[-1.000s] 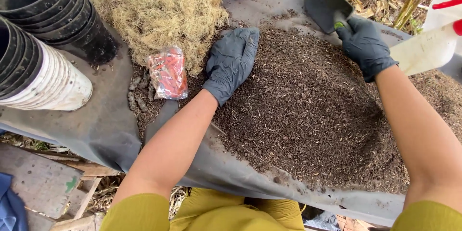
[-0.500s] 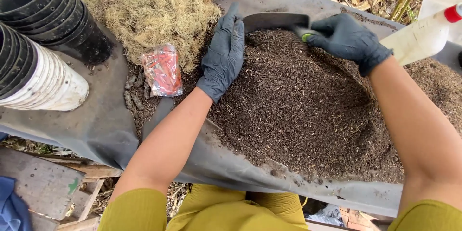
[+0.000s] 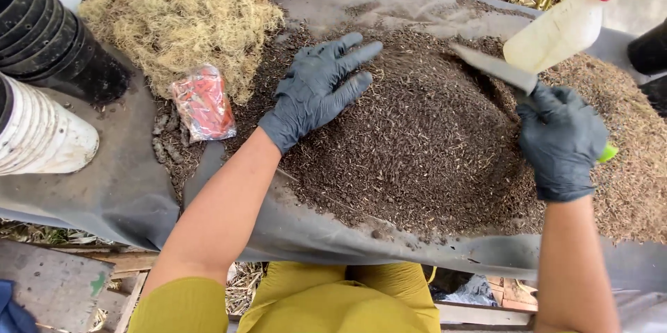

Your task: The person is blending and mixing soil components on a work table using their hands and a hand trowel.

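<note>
The left hand [image 3: 316, 93] lies flat on the heap of dark soil mix [image 3: 424, 138] — gloved fingers spread, gripping nothing. The right hand [image 3: 561, 140] is closed around the green handle of a trowel [image 3: 495, 69], its blade angled over the heap's right side — just beside a spray bottle [image 3: 559, 27].

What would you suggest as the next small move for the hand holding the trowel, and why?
Probably draw the trowel through the dark soil heap toward the left hand. The right hand has it in a firm grip with the blade edge-down on the heap's right side, and the left hand lies flat and spread on the opposite side, placed to brace soil.
</note>
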